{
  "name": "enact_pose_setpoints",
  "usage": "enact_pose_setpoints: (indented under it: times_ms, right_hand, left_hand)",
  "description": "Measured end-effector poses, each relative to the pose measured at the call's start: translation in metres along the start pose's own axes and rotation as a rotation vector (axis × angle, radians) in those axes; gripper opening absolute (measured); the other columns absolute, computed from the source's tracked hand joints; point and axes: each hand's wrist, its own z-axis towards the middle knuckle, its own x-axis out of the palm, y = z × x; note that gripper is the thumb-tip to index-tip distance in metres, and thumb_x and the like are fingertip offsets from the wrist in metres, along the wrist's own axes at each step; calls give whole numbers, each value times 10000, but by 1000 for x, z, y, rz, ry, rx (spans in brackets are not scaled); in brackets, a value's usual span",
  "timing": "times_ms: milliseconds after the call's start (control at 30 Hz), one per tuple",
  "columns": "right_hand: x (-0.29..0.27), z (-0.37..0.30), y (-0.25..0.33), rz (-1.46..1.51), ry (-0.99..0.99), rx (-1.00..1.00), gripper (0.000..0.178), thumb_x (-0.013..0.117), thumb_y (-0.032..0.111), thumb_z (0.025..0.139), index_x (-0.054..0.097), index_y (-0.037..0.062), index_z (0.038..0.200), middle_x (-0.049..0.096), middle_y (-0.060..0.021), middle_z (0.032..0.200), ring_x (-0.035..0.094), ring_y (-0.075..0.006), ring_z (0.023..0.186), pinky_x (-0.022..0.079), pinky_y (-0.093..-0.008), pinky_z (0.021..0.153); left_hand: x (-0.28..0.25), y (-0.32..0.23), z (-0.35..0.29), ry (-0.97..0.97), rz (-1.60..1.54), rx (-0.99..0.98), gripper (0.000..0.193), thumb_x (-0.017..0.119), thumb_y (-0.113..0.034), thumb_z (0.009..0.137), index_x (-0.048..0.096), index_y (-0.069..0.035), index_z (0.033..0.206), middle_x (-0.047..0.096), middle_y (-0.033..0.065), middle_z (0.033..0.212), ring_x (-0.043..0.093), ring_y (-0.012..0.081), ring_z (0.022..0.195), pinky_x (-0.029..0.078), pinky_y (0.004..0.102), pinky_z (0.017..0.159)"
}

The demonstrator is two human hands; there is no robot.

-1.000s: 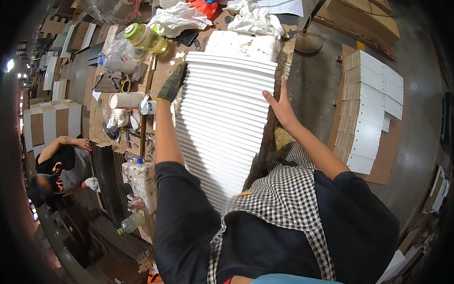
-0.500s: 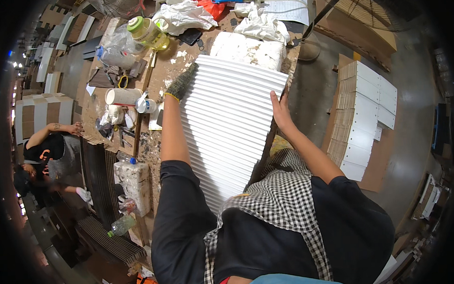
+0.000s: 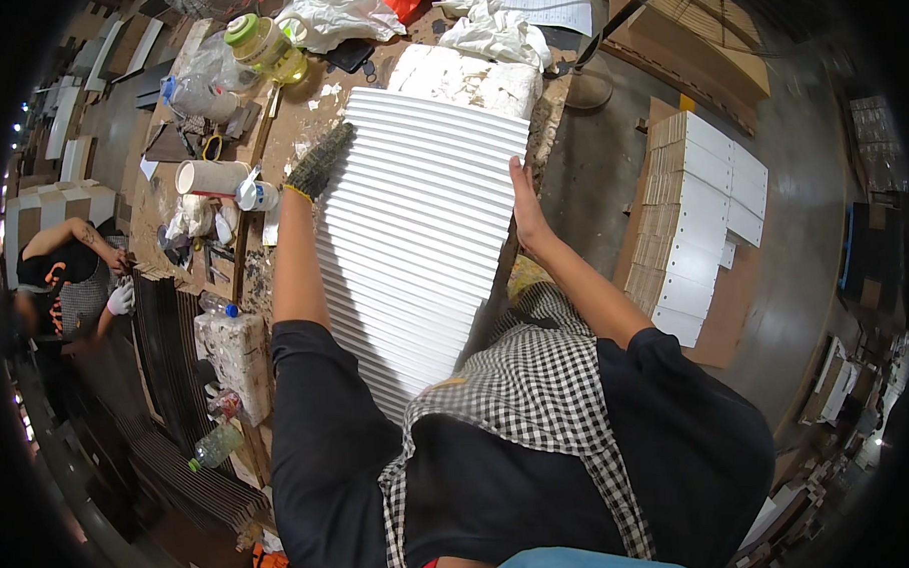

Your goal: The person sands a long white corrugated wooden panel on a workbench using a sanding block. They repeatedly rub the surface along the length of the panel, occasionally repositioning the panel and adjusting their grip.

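Squaring the row of long, narrow white strips [image 3: 427, 200], which lie side by side down the middle of the frame, looks like the step in hand. The left hand [image 3: 320, 161], in a dark knitted glove with a yellow cuff, rests along their left ends; whether its fingers curl under, I cannot tell. The bare right hand [image 3: 528, 213] is spread fairly straight against the right ends, not closed around anything I can see. To do this well, I would press evenly from both sides, palms level with each other, and use the rough white foam block [image 3: 464, 78] at the upper centre as a stop, so that no strip rides up.

Hard to make out: the right hand's outer fingers are partly concealed, the near strips vanish behind the black-and-white checked apron [image 3: 519, 402], and the strips' undersides cannot be seen.
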Motion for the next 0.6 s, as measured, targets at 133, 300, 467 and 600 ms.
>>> enact_pose_setpoints:
  times_ms: [133, 300, 467, 600]
  right_hand:
    - [23, -10, 6, 70, -60, -114, 821, 405, 591, 1106, 142, 82, 1694, 254, -136, 1697, 281, -244, 1543, 261, -364, 1251]
    - [21, -9, -10, 40, -133, -180, 784, 442, 530, 1116, 156, 70, 1683, 323, -144, 1654, 365, -242, 1488, 312, -357, 1223]
    - [18, -13, -10, 40, -180, -123, 929, 451, 585, 1095, 5, 33, 1694, 63, -162, 1766, 141, -283, 1612, 146, -389, 1292]
    - [25, -13, -15, 60, -185, -142, 844, 484, 572, 1091, 157, 61, 1677, 348, -143, 1640, 404, -253, 1467, 353, -385, 1203]
  left_hand:
    - [-20, 13, 6, 3, -43, -46, 358, 620, -484, 1055, 737, -149, 1099, 593, -88, 730, 476, 43, 556, 369, 220, 451]
    - [-29, 11, 7, 77, -135, -56, 411, 585, -548, 1056, 730, -164, 1066, 546, -95, 691, 446, 41, 521, 340, 216, 427]
    - [34, -15, -30, -66, 75, 71, 509, 510, -655, 1048, 693, -186, 980, 481, -108, 647, 400, 34, 473, 304, 207, 401]
    - [15, -4, -32, -144, 134, -65, 643, 405, -735, 1045, 688, -159, 1090, 511, -82, 710, 428, 45, 539, 369, 208, 471]
